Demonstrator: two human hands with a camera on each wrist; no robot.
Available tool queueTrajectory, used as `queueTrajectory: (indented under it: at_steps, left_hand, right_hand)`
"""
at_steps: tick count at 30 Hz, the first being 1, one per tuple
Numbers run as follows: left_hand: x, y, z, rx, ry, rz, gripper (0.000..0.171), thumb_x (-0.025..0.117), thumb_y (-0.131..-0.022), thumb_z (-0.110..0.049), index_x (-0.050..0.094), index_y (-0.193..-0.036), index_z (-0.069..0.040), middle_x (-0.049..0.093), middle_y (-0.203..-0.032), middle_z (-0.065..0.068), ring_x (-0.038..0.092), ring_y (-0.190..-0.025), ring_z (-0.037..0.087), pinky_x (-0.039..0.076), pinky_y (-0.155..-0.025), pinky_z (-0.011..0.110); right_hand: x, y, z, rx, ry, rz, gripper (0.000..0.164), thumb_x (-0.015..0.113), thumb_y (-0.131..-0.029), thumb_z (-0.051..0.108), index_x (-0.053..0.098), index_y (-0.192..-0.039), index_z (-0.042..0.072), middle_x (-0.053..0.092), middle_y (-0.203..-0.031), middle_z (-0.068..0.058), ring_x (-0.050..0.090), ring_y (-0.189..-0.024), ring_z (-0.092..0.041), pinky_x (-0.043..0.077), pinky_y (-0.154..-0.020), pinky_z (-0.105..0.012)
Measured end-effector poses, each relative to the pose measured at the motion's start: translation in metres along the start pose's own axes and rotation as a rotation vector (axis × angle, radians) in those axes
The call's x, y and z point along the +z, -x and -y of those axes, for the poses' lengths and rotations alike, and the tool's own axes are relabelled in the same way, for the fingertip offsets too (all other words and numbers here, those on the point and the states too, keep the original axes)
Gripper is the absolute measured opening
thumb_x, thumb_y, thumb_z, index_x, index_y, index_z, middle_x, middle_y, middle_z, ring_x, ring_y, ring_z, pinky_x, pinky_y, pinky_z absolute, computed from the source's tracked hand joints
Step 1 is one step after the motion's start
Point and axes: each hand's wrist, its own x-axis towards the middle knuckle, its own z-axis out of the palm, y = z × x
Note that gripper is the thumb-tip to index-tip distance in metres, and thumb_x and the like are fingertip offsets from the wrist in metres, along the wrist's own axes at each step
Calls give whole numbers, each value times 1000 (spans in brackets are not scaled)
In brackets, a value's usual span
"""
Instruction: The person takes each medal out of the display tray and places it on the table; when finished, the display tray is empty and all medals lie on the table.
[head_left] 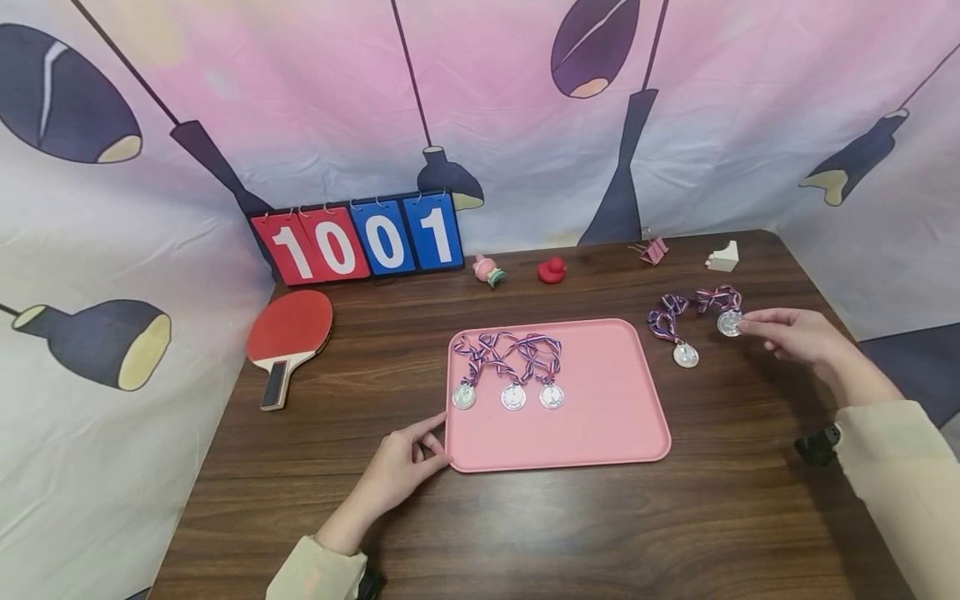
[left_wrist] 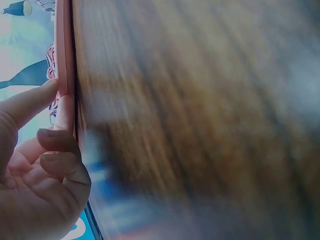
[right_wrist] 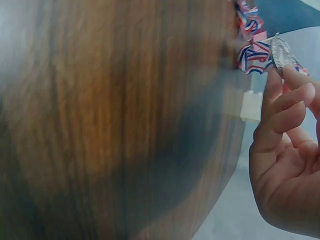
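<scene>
The left sleeve (head_left: 315, 571), at 7 o'clock in the head view, and the right sleeve (head_left: 892, 483), at 4 o'clock, are the same plain pale beige, loosely cut. Each stops short of the wrist, leaving the left hand (head_left: 401, 467) and the right hand (head_left: 797, 335) bare. 1 black device (head_left: 371, 584) shows at the left sleeve's 3 o'clock side; 1 bulkier black unit (head_left: 819, 447), unevenly outlined, juts from the right sleeve's 9 o'clock side.

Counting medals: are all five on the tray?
No, three medals lie on the tray, one on the table, and the right hand pinches another.
</scene>
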Motion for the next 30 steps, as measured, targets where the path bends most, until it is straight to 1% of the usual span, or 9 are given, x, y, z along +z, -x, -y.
queueTrajectory:
  at_steps: [1, 3, 5, 8, 12, 20, 24, 27, 30]
  left_hand:
    - [0, 0, 0, 1, 0, 0, 52, 72, -75, -16, 54, -124, -12, 57, -68, -11, 41, -45, 7, 35, -43, 22]
    - [0, 0, 0, 3, 0, 1, 52, 72, -75, -16, 54, -124, -12, 57, -68, -11, 41, -45, 7, 35, -43, 22]
    - [0, 0, -1, 4, 3, 3, 52, 72, -75, -16, 54, -124, -12, 57, -68, -11, 41, -45, 7, 35, -42, 22]
    - [-1, -1, -1, -2, 6, 4, 52, 72, -76, -16, 54, -124, -13, 57, -68, -10, 41, -45, 7, 35, -42, 22]
    - [-1, 0, -1, -10, 3, 2, 52, 72, -76, -16, 54, -124, -13, 57, -68, -10, 41, -45, 8, 34, -42, 22]
    - [0, 1, -1, -12, -2, 2, 51, 72, -76, -16, 54, -124, -12, 57, -68, -11, 41, -46, 7, 35, -43, 22]
    - [0, 0, -1, -19, -2, 4, 52, 72, -76, -16, 54, -124, -12, 57, -69, -10, 41, -46, 8, 35, -43, 22]
    - [0, 0, 0, -21, -1, 6, 52, 72, -76, -16, 54, -124, -13, 57, -69, -10, 41, -46, 8, 35, -43, 22]
    - [0, -1, 0, -16, -2, 8, 52, 72, -76, -16, 54, -124, -13, 57, -69, -10, 41, -46, 8, 35, -43, 22]
  right_hand:
    - [0, 0, -1, 10, 31, 8, 7, 64, -79, 41, 62, -82, 35, 55, -68, 11, 49, -58, -3, 45, -55, -25]
    - [0, 0, -4, 27, 92, 26, 16, 64, -79, 44, 63, -86, 30, 53, -66, 8, 49, -59, -4, 45, -56, -26]
    - [1, 1, -8, 36, 140, 43, 29, 64, -78, 45, 64, -94, 21, 52, -66, 7, 49, -60, -5, 45, -56, -26]
    - [4, 1, -13, 30, 196, 51, 49, 64, -79, 43, 60, -107, 3, 52, -67, 5, 49, -59, -6, 45, -54, -27]
    - [8, 1, -18, 19, 248, 43, 57, 63, -80, 41, 55, -111, -6, 54, -69, 3, 50, -61, -8, 44, -53, -28]
    - [11, 3, -18, 26, 253, 11, 61, 62, -81, 41, 51, -114, -9, 56, -72, 1, 51, -62, -9, 45, -53, -29]
    - [11, 2, -17, 31, 260, -42, 61, 63, -79, 44, 53, -112, -7, 58, -74, 0, 52, -63, -12, 45, -54, -31]
    - [13, 4, -13, -5, 286, -107, 59, 62, -79, 46, 55, -109, -4, 60, -74, -2, 52, -62, -14, 44, -52, -32]
    - [19, 8, -5, -72, 303, -156, 55, 62, -79, 45, 57, -107, -2, 62, -73, -4, 52, -56, -12, 42, -49, -30]
